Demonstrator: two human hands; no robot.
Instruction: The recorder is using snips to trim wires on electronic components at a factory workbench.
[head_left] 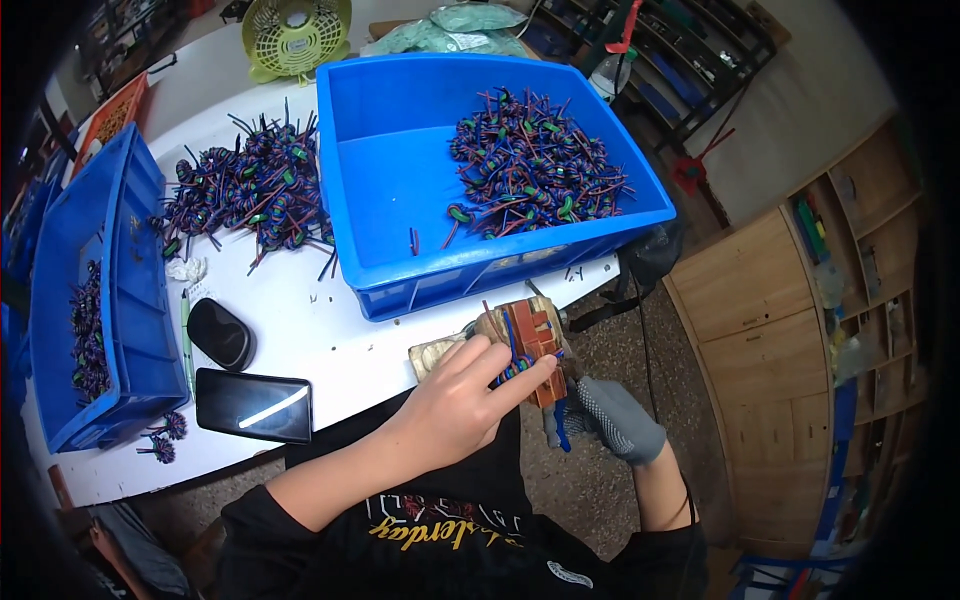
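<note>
Nearest, the gloved right hand (622, 418) sits beside the wooden-backed red-brown fixture (530, 328), its grip hidden; the bare left hand (458, 398) pinches a striped wire coil (514, 371) on it. Winding or seating, I'd judge; next calls for steady wire tension. Beyond, coils (535, 160) heap inside the blue bin (385, 175).

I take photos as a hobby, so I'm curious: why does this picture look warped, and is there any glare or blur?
In the head view, the fisheye lens bends the wooden cabinet and leaves the corners black; in the head view, a pale streak of glare crosses the black phone; in the head view, the left hand shows no obvious blur.
</note>
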